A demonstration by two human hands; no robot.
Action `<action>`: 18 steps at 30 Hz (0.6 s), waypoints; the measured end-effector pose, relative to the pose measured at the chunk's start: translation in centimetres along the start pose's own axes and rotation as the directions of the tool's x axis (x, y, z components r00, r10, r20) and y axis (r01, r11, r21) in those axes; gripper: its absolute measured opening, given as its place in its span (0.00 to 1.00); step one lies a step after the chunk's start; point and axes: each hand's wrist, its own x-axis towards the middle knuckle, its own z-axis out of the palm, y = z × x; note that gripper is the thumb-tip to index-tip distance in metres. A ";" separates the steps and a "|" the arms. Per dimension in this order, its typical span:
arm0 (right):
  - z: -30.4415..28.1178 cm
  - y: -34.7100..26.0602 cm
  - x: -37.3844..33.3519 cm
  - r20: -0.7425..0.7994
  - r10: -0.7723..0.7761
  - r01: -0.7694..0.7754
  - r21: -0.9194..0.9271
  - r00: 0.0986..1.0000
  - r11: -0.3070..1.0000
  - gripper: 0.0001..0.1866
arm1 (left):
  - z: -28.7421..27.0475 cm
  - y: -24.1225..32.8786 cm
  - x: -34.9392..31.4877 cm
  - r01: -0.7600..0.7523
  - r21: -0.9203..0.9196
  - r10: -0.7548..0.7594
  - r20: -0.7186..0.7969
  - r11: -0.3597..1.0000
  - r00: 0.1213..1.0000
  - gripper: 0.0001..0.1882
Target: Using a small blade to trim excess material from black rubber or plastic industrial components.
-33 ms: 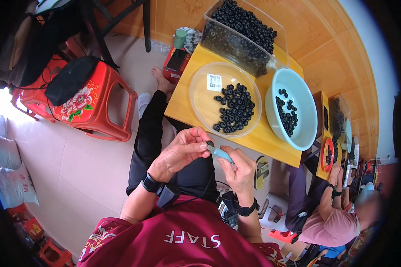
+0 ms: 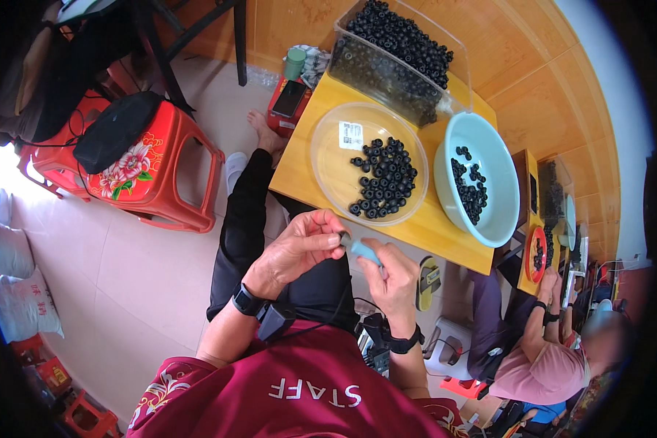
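Head view, looking down on a seated person's lap. Near the middle, the left hand [image 2: 299,244] has its thumb and fingers closed in a pinch on a small black piece [image 2: 344,237]. To its right, the fingers of the right hand [image 2: 393,281] are wrapped around the light-blue handle of a small tool [image 2: 366,252], its tip blurred beside the piece. Farther off, on a yellow desk [image 2: 292,175], similar black pieces lie in a shallow clear tray [image 2: 330,171]; a pale-blue basin [image 2: 488,150] to its right and a clear bin [image 2: 372,84] beyond hold more. Working well here likely means a steady pinch, left fingertips clear of the tip, and light, controlled tool movements.
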 end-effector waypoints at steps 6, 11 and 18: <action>-0.7 3.6 -0.3 -0.143 0.160 -0.169 -0.051 0.977 0.984 0.11 | 0.8 -0.3 -0.1 0.053 -0.072 -0.050 0.048 0.996 0.998 0.07; -0.5 0.7 -0.2 0.011 0.287 -0.277 0.305 0.958 0.911 0.14 | 0.2 -0.7 0.3 0.082 -0.124 -0.087 -0.035 0.989 0.996 0.07; 0.0 -0.6 0.7 0.167 0.214 -0.271 0.554 0.962 0.787 0.13 | 1.4 -0.7 0.4 0.125 0.005 -0.123 -0.115 0.992 0.986 0.09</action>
